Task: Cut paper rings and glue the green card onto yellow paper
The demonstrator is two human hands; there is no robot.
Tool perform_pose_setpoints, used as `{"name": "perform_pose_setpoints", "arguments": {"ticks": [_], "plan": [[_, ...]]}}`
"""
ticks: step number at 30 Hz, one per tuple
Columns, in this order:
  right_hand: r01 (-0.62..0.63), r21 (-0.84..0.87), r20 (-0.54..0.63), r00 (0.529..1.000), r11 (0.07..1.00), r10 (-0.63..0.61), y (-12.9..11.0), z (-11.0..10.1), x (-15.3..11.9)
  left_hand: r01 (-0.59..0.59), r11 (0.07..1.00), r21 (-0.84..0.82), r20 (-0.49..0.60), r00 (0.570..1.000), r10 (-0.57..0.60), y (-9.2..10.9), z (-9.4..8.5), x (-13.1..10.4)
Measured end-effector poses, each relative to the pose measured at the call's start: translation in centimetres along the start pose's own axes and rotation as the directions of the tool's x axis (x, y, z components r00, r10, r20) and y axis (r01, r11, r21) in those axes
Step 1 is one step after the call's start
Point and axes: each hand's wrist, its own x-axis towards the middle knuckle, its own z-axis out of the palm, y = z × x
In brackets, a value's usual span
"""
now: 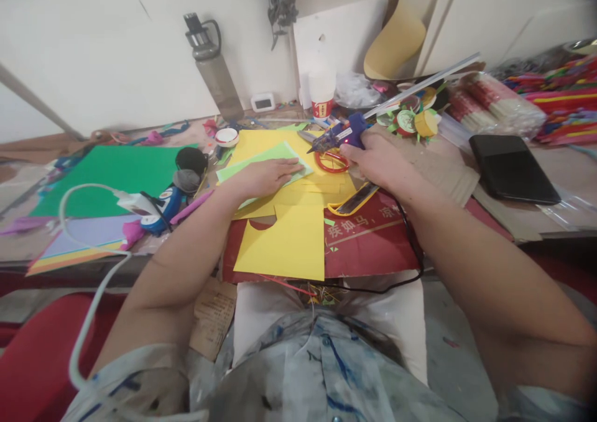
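Observation:
My left hand (270, 177) lies flat with fingers stretched out on a folded light green paper (280, 153). My right hand (380, 158) is closed around a blue-purple hot glue gun (342, 133), its nozzle pointing left just beyond the green paper's right corner. Red-handled scissors (332, 163) lie below the glue gun, their blades partly hidden. Yellow paper sheets (291, 238) spread under the green paper, and one has a curved cut. A yellow utility knife (353, 201) rests to the right of them, near my right wrist.
A red printed cardboard (373, 238) lies at the table's front edge. Left are a green sheet (112, 176) and a blue tape-like roll (163, 211) with a white plug. A grey bottle (217, 80) and a paper cup (322, 96) stand behind. A black phone (513, 169) lies right.

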Motion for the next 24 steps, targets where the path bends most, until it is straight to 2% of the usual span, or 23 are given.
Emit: {"name": "perform_pose_setpoints", "arguments": {"ticks": [2, 5, 8, 12, 14, 16, 18, 19, 21, 24], "plan": [[-0.003, 0.014, -0.010, 1.000, 1.000, 0.003, -0.1, -0.2, 0.0, 0.063, 0.996, -0.058, -0.034, 0.997, -0.066, 0.2, -0.5, -0.4], [-0.016, 0.049, 0.000, 1.000, 0.999, 0.017, -0.1, -0.4, 0.2, 0.037, 0.995, -0.090, 0.049, 0.998, -0.032, 0.3, -1.0, -0.8], [-0.006, 0.061, -0.004, 1.000, 0.998, 0.006, 0.1, -0.3, 0.4, 0.003, 0.999, -0.044, 0.166, 0.986, 0.004, 0.5, -0.4, -0.7], [-0.002, 0.048, 0.007, 1.000, 0.999, 0.001, 0.1, -0.3, 0.4, 0.030, 0.999, -0.010, 0.157, 0.987, -0.028, 1.3, 1.0, -0.1], [0.006, 0.046, 0.010, 1.000, 0.999, -0.007, 0.1, -0.4, 0.3, 0.147, 0.989, -0.019, 0.142, 0.980, -0.143, 1.6, 1.2, 0.2], [0.016, 0.042, 0.006, 1.000, 0.999, -0.016, 0.1, -0.4, 0.3, 0.321, 0.946, -0.039, 0.120, 0.942, -0.314, 1.7, 1.0, 0.5], [0.019, 0.033, -0.004, 1.000, 0.999, -0.019, 0.1, -0.5, 0.2, 0.398, 0.914, -0.078, 0.070, 0.917, -0.393, 1.5, 0.6, 0.6], [0.023, 0.027, -0.009, 1.000, 0.999, -0.023, 0.1, -0.5, 0.2, 0.381, 0.918, -0.108, 0.034, 0.925, -0.379, 1.2, 0.4, 0.5], [0.041, 0.011, -0.021, 0.999, 0.999, -0.040, 0.2, -0.4, 0.2, 0.266, 0.953, -0.142, -0.025, 0.962, -0.272, 0.6, 0.2, 0.2], [0.063, 0.006, -0.025, 0.998, 0.998, -0.063, 0.4, -0.2, 0.3, 0.082, 0.995, -0.060, 0.004, 0.997, -0.082, -0.4, 0.2, -0.2]]}}
